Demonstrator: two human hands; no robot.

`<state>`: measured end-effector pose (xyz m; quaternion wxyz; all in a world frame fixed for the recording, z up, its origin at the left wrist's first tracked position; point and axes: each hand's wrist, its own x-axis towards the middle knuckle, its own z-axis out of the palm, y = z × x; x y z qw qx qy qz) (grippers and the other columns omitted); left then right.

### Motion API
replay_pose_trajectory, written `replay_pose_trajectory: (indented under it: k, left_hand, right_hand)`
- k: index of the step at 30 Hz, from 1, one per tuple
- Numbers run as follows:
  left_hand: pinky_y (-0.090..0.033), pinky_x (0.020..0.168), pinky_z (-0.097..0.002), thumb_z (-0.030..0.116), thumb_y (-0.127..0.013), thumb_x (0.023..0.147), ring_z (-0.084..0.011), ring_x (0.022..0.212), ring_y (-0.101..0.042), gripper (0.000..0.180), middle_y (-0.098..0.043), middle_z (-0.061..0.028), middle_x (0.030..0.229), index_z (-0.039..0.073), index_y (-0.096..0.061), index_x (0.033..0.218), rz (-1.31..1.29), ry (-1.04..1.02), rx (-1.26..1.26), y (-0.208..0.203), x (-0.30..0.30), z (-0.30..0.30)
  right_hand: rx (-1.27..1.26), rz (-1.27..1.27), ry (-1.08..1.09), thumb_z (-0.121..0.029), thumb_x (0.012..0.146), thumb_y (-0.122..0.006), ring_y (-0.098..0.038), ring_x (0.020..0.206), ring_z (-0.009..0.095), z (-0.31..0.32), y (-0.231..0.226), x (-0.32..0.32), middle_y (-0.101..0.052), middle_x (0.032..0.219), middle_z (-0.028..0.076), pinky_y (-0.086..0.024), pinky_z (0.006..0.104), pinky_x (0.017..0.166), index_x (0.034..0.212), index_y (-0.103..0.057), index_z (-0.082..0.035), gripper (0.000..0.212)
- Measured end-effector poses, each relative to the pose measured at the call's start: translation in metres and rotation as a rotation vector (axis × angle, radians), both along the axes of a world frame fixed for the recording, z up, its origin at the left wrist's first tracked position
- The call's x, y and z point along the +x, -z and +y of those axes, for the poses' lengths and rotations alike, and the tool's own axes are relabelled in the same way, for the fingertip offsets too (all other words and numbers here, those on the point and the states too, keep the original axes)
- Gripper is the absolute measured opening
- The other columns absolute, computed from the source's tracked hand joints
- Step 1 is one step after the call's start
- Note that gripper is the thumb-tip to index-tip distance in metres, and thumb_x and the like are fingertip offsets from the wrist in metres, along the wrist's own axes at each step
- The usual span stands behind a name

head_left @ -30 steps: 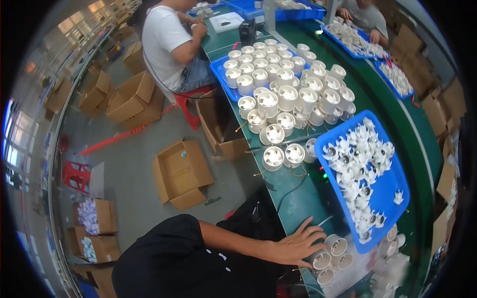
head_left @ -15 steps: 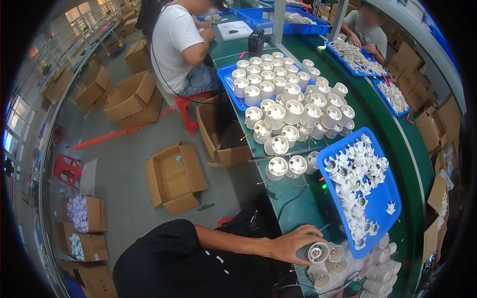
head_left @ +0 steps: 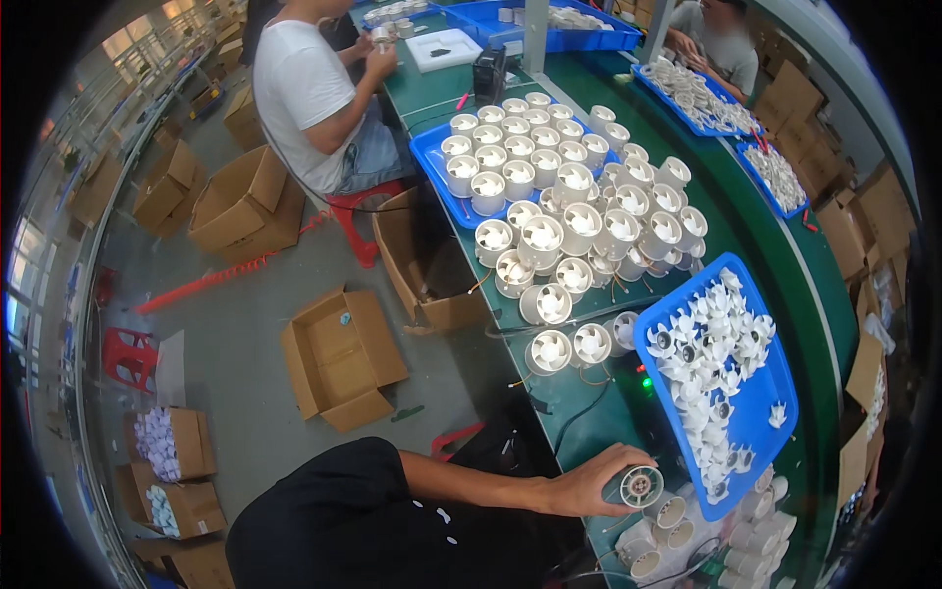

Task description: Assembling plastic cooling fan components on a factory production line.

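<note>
My left hand (head_left: pixel 592 483) reaches across from the lower left, its fingers wrapped round a cylindrical fan housing (head_left: pixel 642 486). The housing's round end faces up and shows a spoked hub inside, with no white blades seen in it. Just beyond and below it stand several open white housings (head_left: pixel 675 533) near the table's lower edge. To the right of my hand, a blue tray (head_left: pixel 775 459) holds a heap of white fan impellers (head_left: pixel 708 365). My right hand is not in view.
Many housings with white blades (head_left: pixel 542 241) crowd the green table (head_left: pixel 579 417), some on another blue tray (head_left: pixel 432 163). Thin cables lie near my hand. A person (head_left: pixel 304 98) sits at the far left, another (head_left: pixel 731 54) across the table. Open cardboard boxes (head_left: pixel 343 353) stand on the floor.
My left hand has lifted slightly and shifted right with the housing, whose open end now faces me more directly. The view has shifted a little; the seated person at left has raised their hands.
</note>
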<state>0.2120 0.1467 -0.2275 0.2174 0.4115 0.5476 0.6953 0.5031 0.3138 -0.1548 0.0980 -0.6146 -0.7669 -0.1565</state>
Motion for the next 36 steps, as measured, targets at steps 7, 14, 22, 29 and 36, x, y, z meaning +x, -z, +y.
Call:
replay_pose_trajectory:
  k: [7, 14, 22, 29, 36]
  left_hand:
    - [-0.041, 0.104, -0.0377, 0.015, -0.081, 0.076, -0.0307, 0.121, -0.053, 0.070, -0.053, -0.0161, 0.130, 0.001, -0.048, 0.136, -0.105, 0.004, -0.040, -0.012, -0.013, -0.002]
    - [-0.045, 0.100, -0.0383, 0.005, -0.082, 0.073, -0.0311, 0.117, -0.056, 0.063, -0.055, -0.0175, 0.126, 0.002, -0.051, 0.128, -0.008, 0.015, -0.092, -0.005, -0.012, 0.005]
    - [-0.044, 0.103, -0.0381, -0.002, -0.079, 0.073, -0.0297, 0.122, -0.053, 0.066, -0.050, -0.0221, 0.132, 0.002, -0.042, 0.127, -0.006, -0.022, -0.088, -0.005, -0.002, 0.006]
    - [-0.040, 0.106, -0.0419, 0.001, -0.078, 0.075, -0.0306, 0.123, -0.051, 0.062, -0.049, -0.0219, 0.131, 0.002, -0.042, 0.125, 0.009, -0.033, -0.146, -0.004, 0.000, 0.009]
    - [-0.038, 0.107, -0.0409, 0.001, -0.075, 0.076, -0.0309, 0.124, -0.050, 0.063, -0.049, -0.0209, 0.132, 0.002, -0.041, 0.128, 0.076, -0.042, -0.172, 0.000, -0.002, 0.007]
  right_hand:
    - [0.086, 0.370, -0.136, -0.018, 0.093, -0.069, -0.057, 0.114, 0.035, 0.001, -0.030, -0.022, -0.060, 0.125, 0.020, -0.043, 0.0420, 0.101, 0.132, -0.056, 0.002, 0.045]
    - [-0.232, 0.589, -0.654, 0.005, 0.083, -0.068, -0.064, 0.088, 0.027, -0.007, -0.084, -0.144, -0.064, 0.101, 0.014, -0.053, 0.0347, 0.078, 0.108, -0.068, -0.001, 0.026]
    - [-0.265, 0.282, -1.214, 0.003, 0.077, -0.064, -0.063, 0.094, 0.030, 0.071, -0.074, -0.226, -0.062, 0.098, 0.010, -0.051, 0.0407, 0.083, 0.106, -0.070, -0.009, 0.032]
    - [0.057, 0.152, -0.927, -0.009, 0.078, -0.064, -0.062, 0.090, 0.032, 0.153, -0.049, -0.234, -0.063, 0.093, 0.015, -0.051, 0.0442, 0.080, 0.094, -0.070, -0.002, 0.018]
    - [-0.230, 0.166, -0.798, -0.013, 0.074, -0.078, -0.061, 0.105, 0.037, 0.191, -0.044, -0.242, -0.066, 0.102, 0.021, -0.048, 0.0465, 0.090, 0.097, -0.070, -0.001, 0.027]
